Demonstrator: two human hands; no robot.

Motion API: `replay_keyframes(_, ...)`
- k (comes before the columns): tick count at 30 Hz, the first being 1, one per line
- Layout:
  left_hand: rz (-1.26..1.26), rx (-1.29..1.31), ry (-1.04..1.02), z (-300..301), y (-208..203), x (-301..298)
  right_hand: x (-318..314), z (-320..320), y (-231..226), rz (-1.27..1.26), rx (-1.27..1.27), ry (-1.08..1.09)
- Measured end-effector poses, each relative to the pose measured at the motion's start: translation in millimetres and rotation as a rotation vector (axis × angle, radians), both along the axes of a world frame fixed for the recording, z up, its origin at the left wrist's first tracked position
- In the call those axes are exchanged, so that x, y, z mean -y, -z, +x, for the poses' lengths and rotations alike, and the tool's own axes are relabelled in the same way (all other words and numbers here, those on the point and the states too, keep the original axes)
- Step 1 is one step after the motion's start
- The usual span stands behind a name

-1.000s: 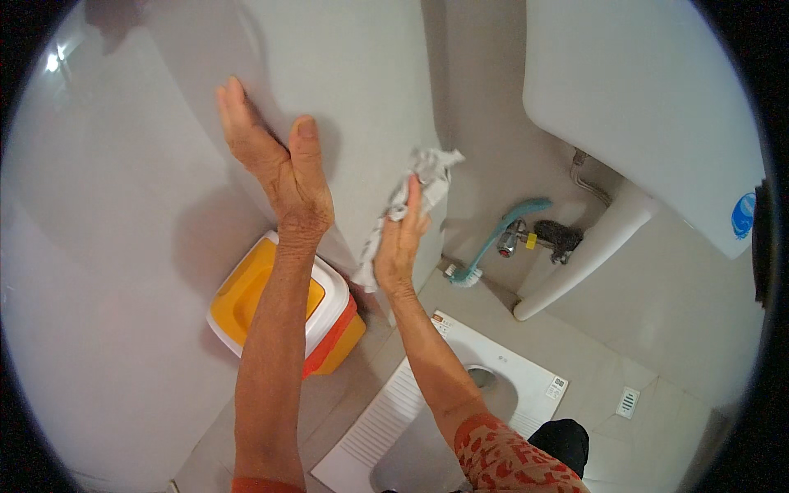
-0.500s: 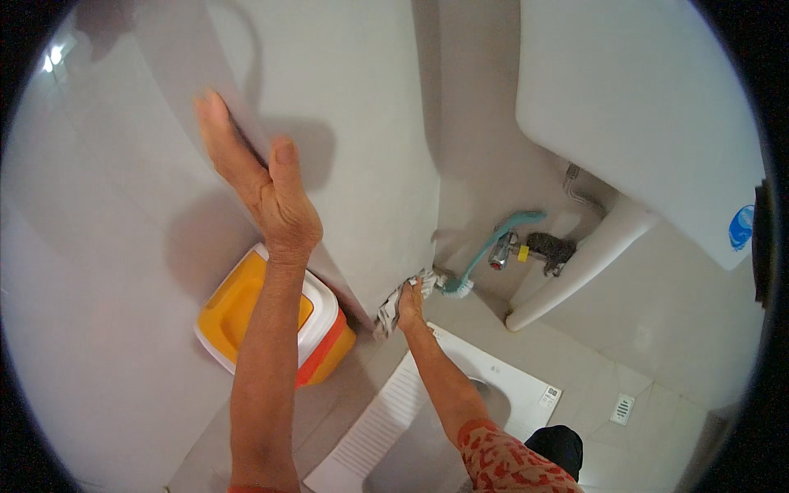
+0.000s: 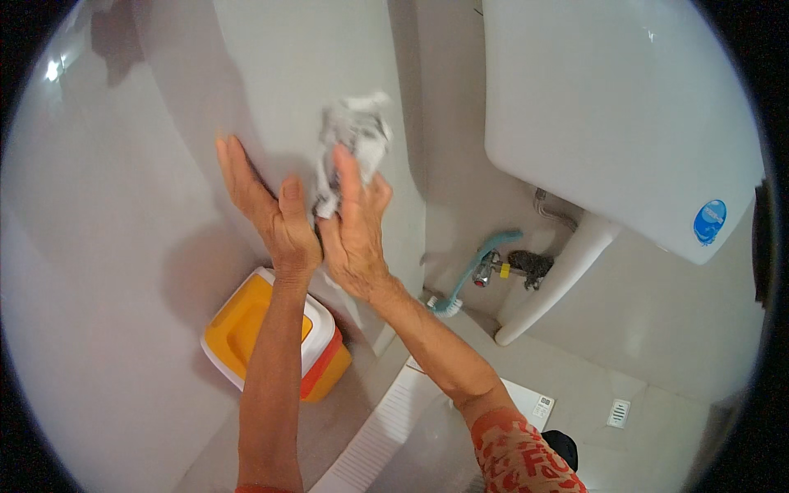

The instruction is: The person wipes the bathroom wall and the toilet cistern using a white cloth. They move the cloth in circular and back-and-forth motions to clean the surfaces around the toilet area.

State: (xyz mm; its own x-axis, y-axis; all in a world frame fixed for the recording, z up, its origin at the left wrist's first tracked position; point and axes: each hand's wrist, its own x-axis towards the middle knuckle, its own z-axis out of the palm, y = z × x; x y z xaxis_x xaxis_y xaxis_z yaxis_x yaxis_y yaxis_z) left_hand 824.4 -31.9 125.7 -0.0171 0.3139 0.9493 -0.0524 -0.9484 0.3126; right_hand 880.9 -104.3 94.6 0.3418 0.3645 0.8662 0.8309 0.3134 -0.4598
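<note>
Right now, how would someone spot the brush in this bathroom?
Find the big white cistern on the wall. Below it a metal tap sticks out; the brush leans there, bristles down. It is the only teal, long-handled thing.

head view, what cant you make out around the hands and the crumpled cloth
- Crumpled cloth, head view: its lower part is hidden behind the right hand, so the grip is unclear.
- Left hand: palm faces the wall; contact cannot be told.
- Yellow container: partly covered by the left forearm.
- Brush: its bristle end is too small to make out.
</note>
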Motion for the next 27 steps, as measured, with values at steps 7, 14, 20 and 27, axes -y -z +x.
replay_keyframes(7,0.015,0.032,0.047,2.2,6.3,-1.1,-18.0,76.8,-13.1,0.018,-0.260,0.179)
replay_keyframes(14,0.019,-0.005,0.033,-1.5,4.8,3.2,-36.4,120.0,91.0,-0.020,-0.416,0.328)
replay_keyframes(20,0.045,-0.011,0.022,-2.2,3.4,3.9,-30.3,110.0,159.5,-0.187,-0.612,0.365)
replay_keyframes(27,0.043,0.007,0.028,0.5,4.1,-0.5,-7.5,65.5,274.9,-0.416,-0.733,0.378)
